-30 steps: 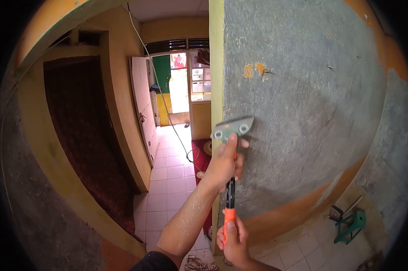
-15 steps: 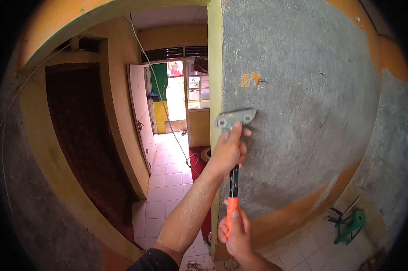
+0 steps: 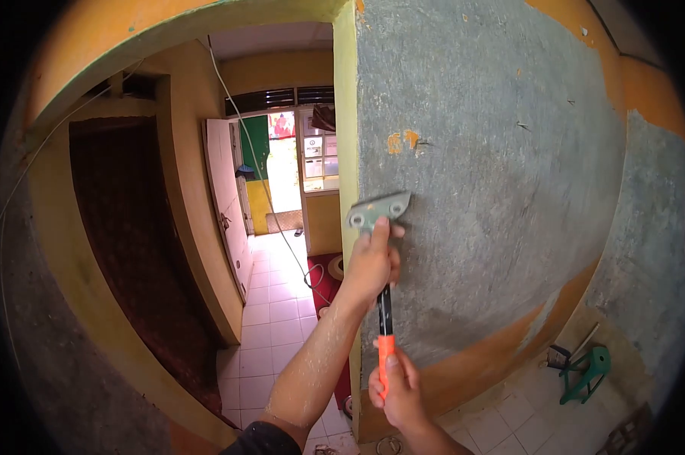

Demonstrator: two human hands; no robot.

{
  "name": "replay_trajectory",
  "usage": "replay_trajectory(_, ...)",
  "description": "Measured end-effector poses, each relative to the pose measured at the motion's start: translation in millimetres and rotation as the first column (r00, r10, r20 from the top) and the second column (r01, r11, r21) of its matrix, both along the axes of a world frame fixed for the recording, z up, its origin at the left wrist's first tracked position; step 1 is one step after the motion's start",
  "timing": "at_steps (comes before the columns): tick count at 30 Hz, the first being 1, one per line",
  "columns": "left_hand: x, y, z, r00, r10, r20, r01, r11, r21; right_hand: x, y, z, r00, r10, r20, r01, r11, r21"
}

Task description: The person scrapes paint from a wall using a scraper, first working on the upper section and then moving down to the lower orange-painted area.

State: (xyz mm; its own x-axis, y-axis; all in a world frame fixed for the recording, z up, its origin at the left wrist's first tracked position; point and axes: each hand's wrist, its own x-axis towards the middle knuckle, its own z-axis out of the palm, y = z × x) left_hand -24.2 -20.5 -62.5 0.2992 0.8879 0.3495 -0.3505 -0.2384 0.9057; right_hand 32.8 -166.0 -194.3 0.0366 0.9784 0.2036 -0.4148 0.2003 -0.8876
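Right now your left hand is clamped around the neck of the scraper, just under its metal head, thumb pressing up against the blade plate. Your right hand is closed on the orange handle end, below the left. The blade sits flat against the grey wall, near the wall's left corner edge and below the small orange paint patch.

Risks, judged from this position: the blade rides close to that corner, so a sideways slip could send it off the edge and pitch you toward the hallway. A steep blade angle could gouge the plaster instead of lifting paint. Your left fingers sit just beside the blade; a sudden catch could drive the knuckles into the rough wall. The green stool stands at the wall's base to the right, a trip hazard.
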Motion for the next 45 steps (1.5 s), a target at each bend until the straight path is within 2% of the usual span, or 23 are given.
replay_trajectory(5, -4.1, 4.3, 44.5, 0.996, -0.082, 0.031, 0.080, 0.995, 0.050, -8.7, 6.5, 36.6, 0.999, -0.039, -0.013, 0.039, 0.998, 0.055)
replay_trajectory(9, -9.6, -6.5, 21.0, 0.997, -0.076, 0.001, 0.076, 0.997, -0.010, -15.1, -9.8, 24.2, 0.997, -0.074, 0.013, 0.074, 0.997, 0.005)
replay_trajectory(12, -10.8, -4.4, 15.7, 0.992, -0.124, 0.025, 0.125, 0.991, -0.042, -21.0, -8.9, 18.8, 0.994, -0.102, 0.026, 0.102, 0.994, 0.029)
replay_trajectory(15, -12.0, 6.7, 39.0, 0.994, -0.108, 0.031, 0.105, 0.991, 0.088, -23.2, 3.5, 42.8, 0.992, -0.124, 0.032, 0.123, 0.992, 0.037)
replay_trajectory(18, -13.6, 10.4, 60.0, 0.993, -0.113, 0.045, 0.108, 0.989, 0.097, -27.7, 13.0, 54.3, 0.990, -0.137, 0.029, 0.133, 0.985, 0.111)
replay_trajectory(23, -18.9, 4.1, 30.2, 0.993, -0.115, 0.020, 0.114, 0.993, 0.039, -34.6, 2.7, 29.0, 0.989, -0.147, 0.019, 0.145, 0.986, 0.078)
replay_trajectory(26, -17.8, 4.1, 36.9, 0.996, -0.089, -0.001, 0.089, 0.995, 0.041, -36.2, 6.3, 34.8, 0.987, -0.163, 0.008, 0.162, 0.984, 0.079)
replay_trajectory(27, -15.9, 9.9, 43.5, 0.997, -0.075, 0.009, 0.073, 0.992, 0.104, -35.9, 10.0, 45.2, 0.987, -0.161, 0.006, 0.160, 0.983, 0.090)
replay_trajectory(31, -17.7, 16.2, 78.2, 0.998, -0.055, 0.019, 0.051, 0.985, 0.166, -39.6, 28.2, 69.1, 0.983, -0.181, -0.011, 0.180, 0.970, 0.164)
replay_trajectory(33, -19.9, 16.4, 78.1, 0.998, -0.065, 0.017, 0.061, 0.985, 0.161, -41.7, 25.9, 67.3, 0.981, -0.195, -0.001, 0.192, 0.964, 0.184)
replay_trajectory(37, -22.1, 8.0, 46.9, 0.997, -0.083, -0.001, 0.082, 0.995, 0.050, -45.1, 8.2, 46.3, 0.987, -0.161, -0.006, 0.161, 0.981, 0.108)
replay_trajectory(38, -21.5, 8.1, 48.4, 0.998, -0.065, 0.002, 0.065, 0.995, 0.070, -46.1, 10.7, 44.6, 0.985, -0.173, 0.008, 0.171, 0.979, 0.112)
replay_trajectory(41, -17.9, 13.0, 67.2, 1.000, -0.006, 0.009, 0.004, 0.988, 0.154, -42.0, 18.7, 59.7, 0.985, -0.174, 0.002, 0.172, 0.973, 0.157)
replay_trajectory(43, -17.6, 19.0, 95.6, 0.999, -0.020, 0.036, 0.013, 0.982, 0.189, -40.1, 27.8, 81.7, 0.986, -0.169, -0.001, 0.167, 0.970, 0.177)
replay_trajectory(45, -19.4, 19.5, 103.9, 0.998, -0.033, 0.051, 0.022, 0.979, 0.203, -41.1, 31.2, 95.0, 0.987, -0.159, 0.001, 0.156, 0.969, 0.191)
